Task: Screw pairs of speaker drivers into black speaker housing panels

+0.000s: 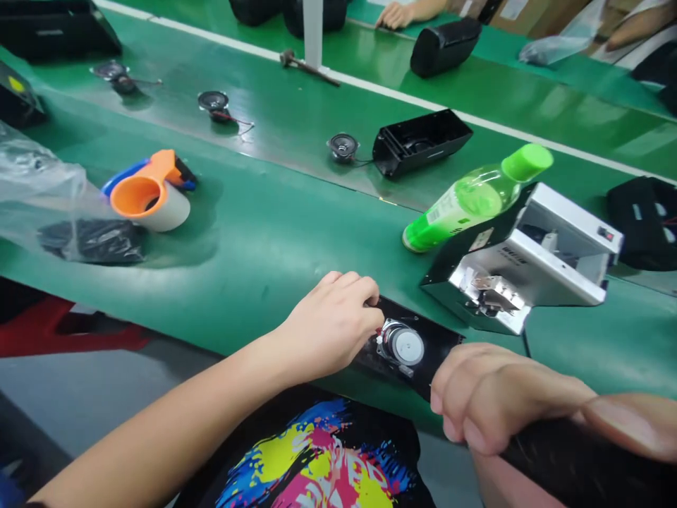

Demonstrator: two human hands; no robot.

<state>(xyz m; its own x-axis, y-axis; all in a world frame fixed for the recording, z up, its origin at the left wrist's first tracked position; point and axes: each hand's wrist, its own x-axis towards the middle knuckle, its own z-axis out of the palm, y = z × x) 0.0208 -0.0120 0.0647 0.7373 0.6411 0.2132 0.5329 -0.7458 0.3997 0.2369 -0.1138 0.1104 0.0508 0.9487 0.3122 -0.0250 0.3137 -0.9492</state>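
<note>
A black speaker panel (434, 349) with a round silver speaker driver (405, 346) set in it lies at the near edge of the green table (264, 233). My left hand (331, 324) is curled in a pinch at the panel's left end, beside the driver. Close to the camera, my right hand (502, 398) is wrapped round a thick black handle (576, 469), just right of the panel.
A grey metal machine box (534, 261) stands right of the panel with a green bottle (476, 197) lying behind it. An orange tape dispenser (151, 194) and plastic bags lie left. Loose speaker drivers (343, 147) and a black housing (420, 140) sit farther back. Another person's hand (396, 14) rests at the far side.
</note>
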